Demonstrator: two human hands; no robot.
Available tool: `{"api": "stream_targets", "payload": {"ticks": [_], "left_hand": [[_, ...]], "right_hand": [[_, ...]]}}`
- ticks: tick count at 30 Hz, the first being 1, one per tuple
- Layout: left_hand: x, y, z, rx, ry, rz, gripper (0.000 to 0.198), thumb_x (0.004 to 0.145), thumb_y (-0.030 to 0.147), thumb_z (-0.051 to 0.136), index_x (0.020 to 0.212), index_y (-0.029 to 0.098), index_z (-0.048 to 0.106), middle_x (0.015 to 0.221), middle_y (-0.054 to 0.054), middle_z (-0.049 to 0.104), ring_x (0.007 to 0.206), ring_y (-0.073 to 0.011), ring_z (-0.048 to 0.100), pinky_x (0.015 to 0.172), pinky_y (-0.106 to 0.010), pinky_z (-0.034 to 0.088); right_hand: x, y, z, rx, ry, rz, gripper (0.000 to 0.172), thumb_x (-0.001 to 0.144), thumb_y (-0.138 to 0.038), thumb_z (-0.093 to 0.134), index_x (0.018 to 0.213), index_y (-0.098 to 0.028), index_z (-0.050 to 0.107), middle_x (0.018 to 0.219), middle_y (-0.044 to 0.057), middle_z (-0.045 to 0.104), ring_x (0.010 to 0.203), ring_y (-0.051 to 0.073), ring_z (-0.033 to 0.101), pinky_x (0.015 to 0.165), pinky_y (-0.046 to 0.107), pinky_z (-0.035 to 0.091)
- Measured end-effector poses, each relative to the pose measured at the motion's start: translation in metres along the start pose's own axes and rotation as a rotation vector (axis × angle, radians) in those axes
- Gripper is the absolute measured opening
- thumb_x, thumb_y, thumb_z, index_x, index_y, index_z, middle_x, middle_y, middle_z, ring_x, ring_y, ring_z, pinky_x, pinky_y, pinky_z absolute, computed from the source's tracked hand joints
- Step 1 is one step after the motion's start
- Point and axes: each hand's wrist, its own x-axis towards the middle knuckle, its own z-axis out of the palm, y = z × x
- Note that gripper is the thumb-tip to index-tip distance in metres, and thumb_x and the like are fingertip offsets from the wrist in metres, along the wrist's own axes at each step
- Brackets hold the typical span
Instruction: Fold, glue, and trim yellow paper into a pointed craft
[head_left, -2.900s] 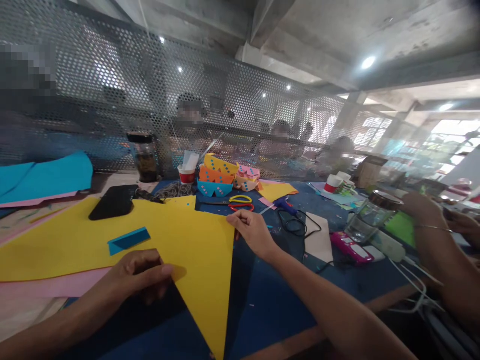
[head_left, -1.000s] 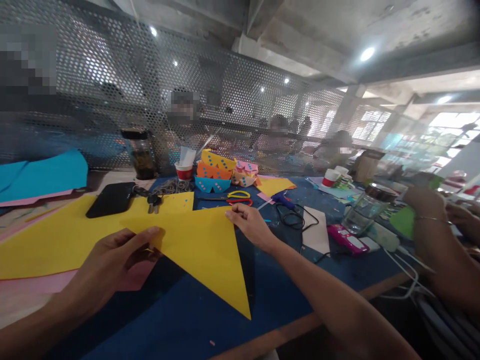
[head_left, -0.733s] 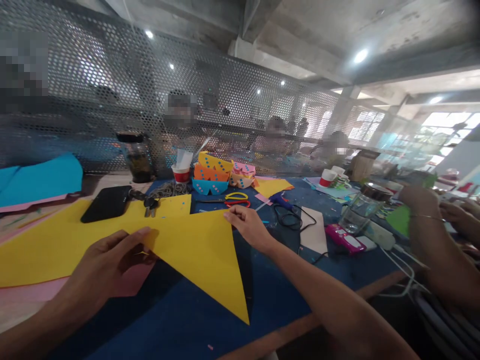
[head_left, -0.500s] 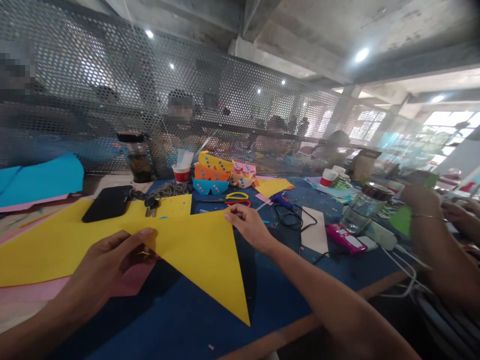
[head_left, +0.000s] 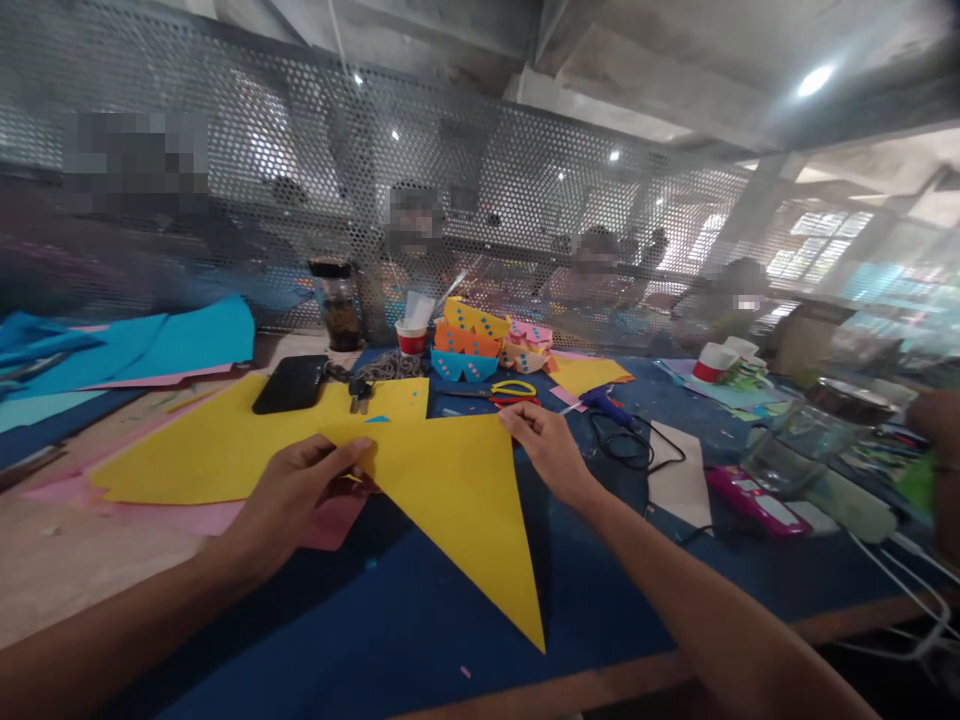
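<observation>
A yellow paper triangle (head_left: 457, 490) is stretched between my two hands above the blue table, its long point hanging down toward me. My left hand (head_left: 300, 490) pinches it at the left corner, thumb on top. At the upper right corner, my right hand (head_left: 544, 445) grips the edge between thumb and fingers. Just beyond the right hand lie scissors (head_left: 514, 389) with yellow and red handles and a blue glue gun (head_left: 606, 406) with a black cord. Behind the left hand are larger yellow sheets (head_left: 187, 455), with a black flat case (head_left: 291, 384) and keys (head_left: 360, 398) on them.
Folded paper bands with dots (head_left: 466, 342) stand near a perforated metal screen (head_left: 495, 150). Beside them are a red-and-white cup (head_left: 411, 340) and a dark-lidded bottle (head_left: 341, 310). Blue sheets (head_left: 187, 345) lie left; a glass jar (head_left: 799, 440) and a magenta device (head_left: 754, 498) are right.
The view has swung left, so everything sits further right in the picture. Both hands keep hold of the yellow triangle. The other person's arm at the right is now mostly out of frame.
</observation>
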Motion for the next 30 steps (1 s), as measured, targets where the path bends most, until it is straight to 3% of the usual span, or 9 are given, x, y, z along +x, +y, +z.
{"api": "stream_targets", "payload": {"ticks": [3, 9, 15, 20, 24, 30], "left_hand": [[-0.001, 0.001, 0.001, -0.015, -0.013, 0.012, 0.05, 0.056, 0.057, 0.11, 0.076, 0.021, 0.082, 0.078, -0.003, 0.083, 0.067, -0.02, 0.077, 0.066, -0.03, 0.067], [-0.002, 0.003, 0.003, -0.071, -0.047, 0.038, 0.063, 0.059, 0.074, 0.106, 0.083, 0.021, 0.083, 0.082, -0.005, 0.085, 0.072, -0.024, 0.081, 0.071, -0.035, 0.073], [0.003, -0.003, -0.002, -0.078, -0.055, 0.057, 0.059, 0.065, 0.071, 0.106, 0.085, 0.02, 0.084, 0.089, -0.008, 0.089, 0.074, -0.0258, 0.083, 0.077, -0.039, 0.077], [0.007, -0.008, -0.005, -0.095, -0.051, 0.055, 0.056, 0.068, 0.066, 0.106, 0.092, 0.02, 0.086, 0.094, -0.011, 0.091, 0.075, -0.0272, 0.084, 0.072, -0.039, 0.077], [0.007, -0.007, -0.006, -0.127, -0.052, 0.044, 0.054, 0.065, 0.064, 0.108, 0.086, 0.021, 0.085, 0.092, -0.01, 0.091, 0.078, -0.0269, 0.085, 0.071, -0.036, 0.077], [0.005, -0.004, -0.004, -0.127, -0.045, 0.035, 0.056, 0.055, 0.064, 0.112, 0.079, 0.021, 0.087, 0.086, -0.008, 0.089, 0.073, -0.0252, 0.083, 0.067, -0.033, 0.076]], "right_hand": [[-0.001, -0.001, -0.001, -0.017, 0.015, -0.005, 0.049, 0.093, -0.072, 0.082, 0.086, -0.024, 0.074, 0.083, 0.004, 0.069, 0.079, 0.022, 0.058, 0.071, 0.033, 0.046], [-0.001, -0.003, -0.002, -0.033, 0.028, -0.017, 0.049, 0.092, -0.072, 0.081, 0.084, -0.024, 0.073, 0.08, 0.003, 0.067, 0.078, 0.021, 0.057, 0.069, 0.032, 0.045], [0.0, 0.002, -0.003, -0.033, 0.041, -0.025, 0.048, 0.094, -0.072, 0.079, 0.09, -0.024, 0.076, 0.082, 0.003, 0.068, 0.078, 0.022, 0.059, 0.071, 0.035, 0.047], [0.002, 0.005, -0.003, -0.025, 0.036, -0.014, 0.052, 0.096, -0.076, 0.078, 0.089, -0.025, 0.074, 0.085, 0.005, 0.072, 0.081, 0.024, 0.064, 0.075, 0.036, 0.052], [0.002, 0.005, -0.002, -0.02, 0.03, -0.006, 0.055, 0.097, -0.079, 0.075, 0.087, -0.025, 0.071, 0.086, 0.005, 0.071, 0.083, 0.025, 0.065, 0.077, 0.037, 0.053], [0.003, 0.007, -0.002, -0.035, 0.043, 0.002, 0.056, 0.097, -0.08, 0.073, 0.083, -0.026, 0.065, 0.079, 0.001, 0.059, 0.077, 0.022, 0.056, 0.073, 0.035, 0.045]]}}
